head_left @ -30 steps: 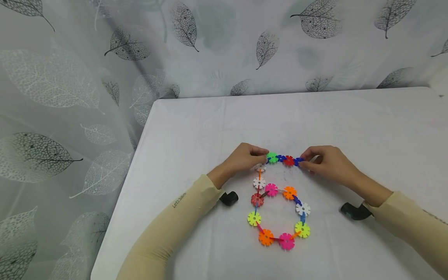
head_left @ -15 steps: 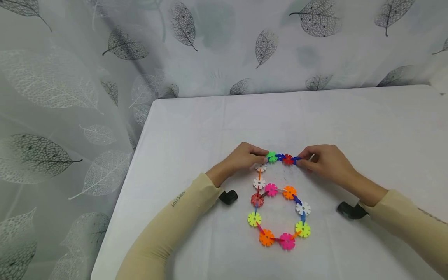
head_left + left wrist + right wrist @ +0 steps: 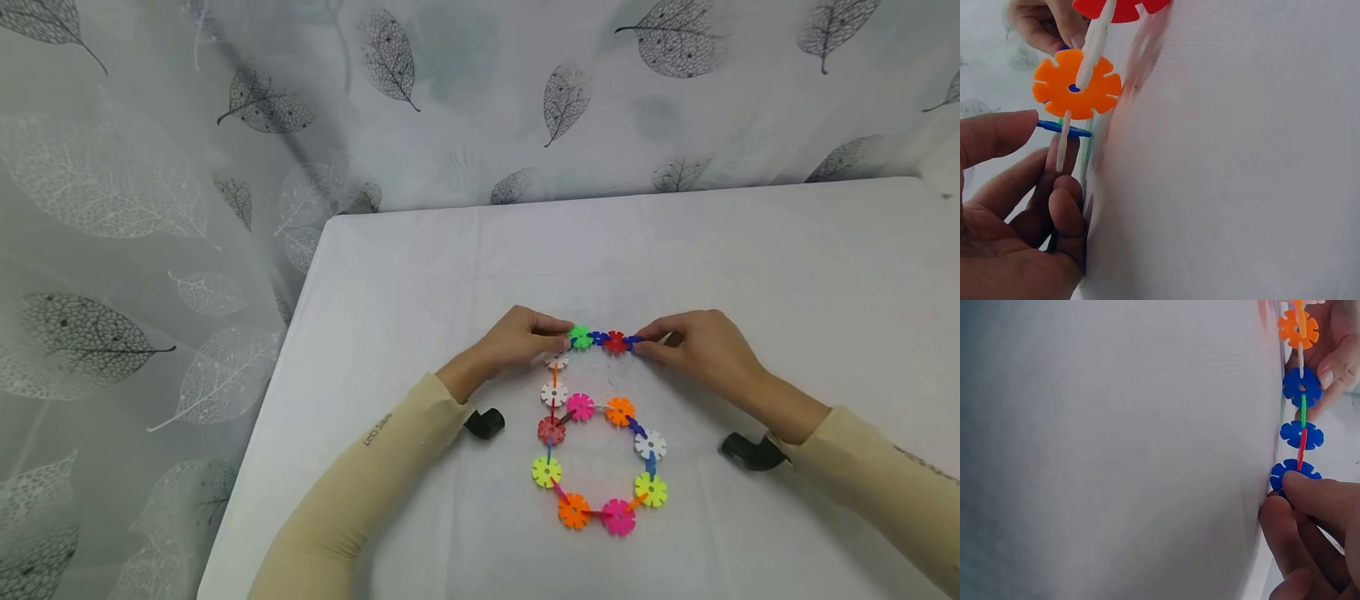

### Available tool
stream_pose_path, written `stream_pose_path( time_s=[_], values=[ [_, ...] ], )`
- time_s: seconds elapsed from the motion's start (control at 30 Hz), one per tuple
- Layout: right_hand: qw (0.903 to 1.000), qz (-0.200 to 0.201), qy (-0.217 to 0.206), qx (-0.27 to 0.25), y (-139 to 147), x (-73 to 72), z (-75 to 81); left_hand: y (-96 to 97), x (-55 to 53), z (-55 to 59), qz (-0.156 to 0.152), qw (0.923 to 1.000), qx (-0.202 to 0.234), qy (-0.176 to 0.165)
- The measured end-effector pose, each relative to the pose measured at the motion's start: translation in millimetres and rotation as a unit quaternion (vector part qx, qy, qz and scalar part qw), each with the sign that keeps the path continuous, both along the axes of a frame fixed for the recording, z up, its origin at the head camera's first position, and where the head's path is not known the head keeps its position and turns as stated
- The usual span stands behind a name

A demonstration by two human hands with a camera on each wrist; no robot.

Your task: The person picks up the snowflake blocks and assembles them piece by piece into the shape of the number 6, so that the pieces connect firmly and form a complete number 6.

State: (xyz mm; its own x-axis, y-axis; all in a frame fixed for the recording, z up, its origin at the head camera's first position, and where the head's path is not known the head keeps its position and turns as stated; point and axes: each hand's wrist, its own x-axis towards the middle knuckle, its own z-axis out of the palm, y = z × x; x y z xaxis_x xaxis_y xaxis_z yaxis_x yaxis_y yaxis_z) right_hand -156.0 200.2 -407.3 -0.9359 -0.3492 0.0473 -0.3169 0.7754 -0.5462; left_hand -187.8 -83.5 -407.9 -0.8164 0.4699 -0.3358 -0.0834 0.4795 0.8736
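Observation:
A chain of slotted flower-shaped plastic discs lies on the white table, forming a closed ring below and an open arm that goes up and bends right. At the upper-left bend my left hand (image 3: 513, 343) pinches a blue disc (image 3: 1075, 132) between thumb and finger, beside the green disc (image 3: 581, 337). My right hand (image 3: 708, 348) pinches the blue disc (image 3: 1282, 475) at the chain's right end, next to the red disc (image 3: 615, 342). Fingers partly cover both held discs. White discs (image 3: 554, 394) run down from the bend to the ring, which includes a pink disc (image 3: 618, 517).
The white-covered table (image 3: 405, 275) reaches back to a leaf-printed curtain (image 3: 465, 100), which also hangs on the left. A black wrist mount (image 3: 752, 452) sticks out under the right sleeve, another black mount (image 3: 486, 423) under the left.
My right hand has shifted slightly left with the end blue disc, bringing the upper row a little closer to my left hand. The left hand keeps its hold; the ring looks unchanged.

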Motion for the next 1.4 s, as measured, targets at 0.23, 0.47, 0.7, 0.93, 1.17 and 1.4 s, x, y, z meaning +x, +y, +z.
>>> stream_pose_path(
  time_s=[0.23,0.47,0.7,0.93,1.17,1.4],
  values=[
    [0.9987,0.019,-0.046,0.012,2.4,0.5,7.8,-2.3,1.7,1.5,-0.013,0.9999,0.000,0.003],
    [0.9961,0.025,-0.084,0.013,12.5,1.7,16.5,-0.6,5.0,4.0,0.002,0.9996,-0.027,0.011],
    [0.9960,0.021,-0.082,0.029,23.5,6.9,21.0,-0.2,7.4,-1.0,0.036,0.9991,-0.010,0.017],
    [0.9971,0.025,-0.056,0.045,32.6,9.2,30.7,-7.0,6.9,10.0,0.066,0.9975,0.015,0.017],
    [0.9976,0.009,-0.025,0.064,32.9,1.7,43.9,-24.5,-2.8,44.3,0.106,0.9861,-0.051,0.117],
    [0.9957,-0.012,0.024,0.089,25.2,-14.1,68.9,-43.4,-18.9,97.0,0.163,0.9348,-0.168,0.267]
  ],
)
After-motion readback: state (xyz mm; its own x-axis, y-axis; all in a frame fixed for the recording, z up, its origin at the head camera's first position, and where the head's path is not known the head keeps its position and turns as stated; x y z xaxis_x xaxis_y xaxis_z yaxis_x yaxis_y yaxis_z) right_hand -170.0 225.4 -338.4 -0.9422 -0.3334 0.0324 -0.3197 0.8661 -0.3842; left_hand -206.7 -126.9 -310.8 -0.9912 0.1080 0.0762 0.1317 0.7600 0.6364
